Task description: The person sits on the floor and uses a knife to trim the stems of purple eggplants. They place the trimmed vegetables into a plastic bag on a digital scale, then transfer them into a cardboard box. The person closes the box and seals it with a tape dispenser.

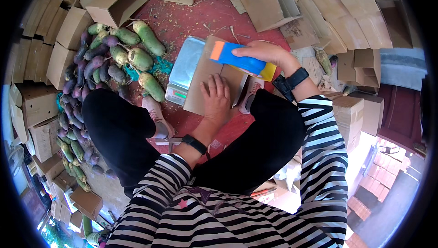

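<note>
A cardboard box (198, 92) lies between my feet with its flaps folded together along a seam. My left hand (217, 99) is laid flat on its top, fingers a little apart and gripping nothing. In my right hand (265, 53) is a blue tape dispenser (239, 59) with an orange end and a yellow part, held over the box's far right side. Left of the box stands a weighing scale (186, 61) with a metal pan and a lit display; the box hides the pan's right edge.
Green radishes (140, 59) and purple radishes (94, 66) are heaped on the left. Open cardboard boxes (118, 3) stand at the far side, with another open box (268, 4) right of them. Stacked boxes (356, 8) line the right. Scraps litter the red floor (181, 11).
</note>
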A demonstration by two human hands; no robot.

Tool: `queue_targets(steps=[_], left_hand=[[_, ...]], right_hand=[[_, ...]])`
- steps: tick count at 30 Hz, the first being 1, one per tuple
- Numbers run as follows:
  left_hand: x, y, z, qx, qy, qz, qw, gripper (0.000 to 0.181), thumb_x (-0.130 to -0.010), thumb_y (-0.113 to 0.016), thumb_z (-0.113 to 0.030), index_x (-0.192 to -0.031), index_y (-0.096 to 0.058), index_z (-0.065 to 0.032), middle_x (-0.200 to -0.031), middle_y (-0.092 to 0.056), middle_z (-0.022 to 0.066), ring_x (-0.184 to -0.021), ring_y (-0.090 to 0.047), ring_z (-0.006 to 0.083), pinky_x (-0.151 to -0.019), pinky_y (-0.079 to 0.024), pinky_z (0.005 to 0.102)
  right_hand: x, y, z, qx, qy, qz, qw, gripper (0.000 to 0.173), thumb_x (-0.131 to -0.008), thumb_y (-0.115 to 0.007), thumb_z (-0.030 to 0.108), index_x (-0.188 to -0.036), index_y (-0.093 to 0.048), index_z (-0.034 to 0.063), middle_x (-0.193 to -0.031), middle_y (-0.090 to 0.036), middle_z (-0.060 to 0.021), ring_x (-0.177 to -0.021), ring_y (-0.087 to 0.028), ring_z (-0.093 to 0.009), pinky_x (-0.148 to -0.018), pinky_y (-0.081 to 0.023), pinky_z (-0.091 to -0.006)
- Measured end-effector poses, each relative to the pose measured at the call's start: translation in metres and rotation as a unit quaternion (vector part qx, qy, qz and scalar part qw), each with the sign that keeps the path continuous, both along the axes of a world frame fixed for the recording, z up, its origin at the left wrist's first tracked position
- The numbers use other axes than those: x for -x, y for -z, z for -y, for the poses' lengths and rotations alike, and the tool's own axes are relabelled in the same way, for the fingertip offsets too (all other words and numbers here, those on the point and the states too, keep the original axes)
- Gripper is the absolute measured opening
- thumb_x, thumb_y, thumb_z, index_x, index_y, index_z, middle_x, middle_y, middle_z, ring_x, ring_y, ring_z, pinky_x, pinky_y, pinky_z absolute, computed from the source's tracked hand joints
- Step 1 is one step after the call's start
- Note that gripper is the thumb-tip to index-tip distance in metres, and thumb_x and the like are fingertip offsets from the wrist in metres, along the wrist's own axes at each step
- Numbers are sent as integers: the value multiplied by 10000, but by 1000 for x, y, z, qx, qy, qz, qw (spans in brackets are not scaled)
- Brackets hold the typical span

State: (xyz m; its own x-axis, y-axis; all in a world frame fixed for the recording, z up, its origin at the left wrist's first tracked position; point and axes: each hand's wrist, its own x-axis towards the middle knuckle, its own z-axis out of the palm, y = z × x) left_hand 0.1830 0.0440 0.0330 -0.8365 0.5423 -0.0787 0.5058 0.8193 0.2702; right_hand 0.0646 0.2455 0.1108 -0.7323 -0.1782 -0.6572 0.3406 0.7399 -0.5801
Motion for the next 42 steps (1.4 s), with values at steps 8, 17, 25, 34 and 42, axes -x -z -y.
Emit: queue_targets(steps=[8,17,25,34,42], left_hand=[[7,10,15,-43,11,-22,999,998,-575,-741,-379,-1357,-285,42,-1396,-277,228,-1309,-238,407,-1053,-152,596],[33,7,40,-34,70,-24,997,947,-611,-707,-351,-1358,-286,51,-1426,-248,226,-1347,-198,385,-1072,-143,571],[28,21,41,-77,65,-50,994,874,-679,-676,-351,-1361,-298,46,-1435,-252,214,-1358,-189,375,-1079,-141,565],[28,17,41,-78,60,-22,995,876,-664,-695,-329,-1348,-306,58,-1421,-263,227,-1351,-203,379,-1080,-134,571],[28,20,40,-86,66,-22,994,874,-659,-699,-319,-1341,-308,61,-1420,-259,230,-1348,-206,381,-1081,-136,567]], right_hand=[[-16,-2,-3,91,76,33,992,726,-749,-571,640,-965,-653,-48,-882,-660,-151,-791,-628,-199,-715,-487,-300],[-24,5,10,142,187,49,971,601,-799,-579,561,-891,-659,-27,-785,-661,-118,-696,-624,-186,-643,-489,-300],[-33,-2,2,270,170,127,939,527,-862,-549,501,-952,-645,-9,-819,-652,-88,-708,-622,-149,-624,-495,-253],[-42,-3,4,147,169,19,974,537,-844,-564,515,-950,-634,-6,-789,-645,-80,-645,-614,-132,-582,-490,-250],[-60,-9,1,153,208,18,966,613,-815,-591,537,-1050,-611,-29,-848,-648,-75,-715,-616,-126,-644,-495,-252]])
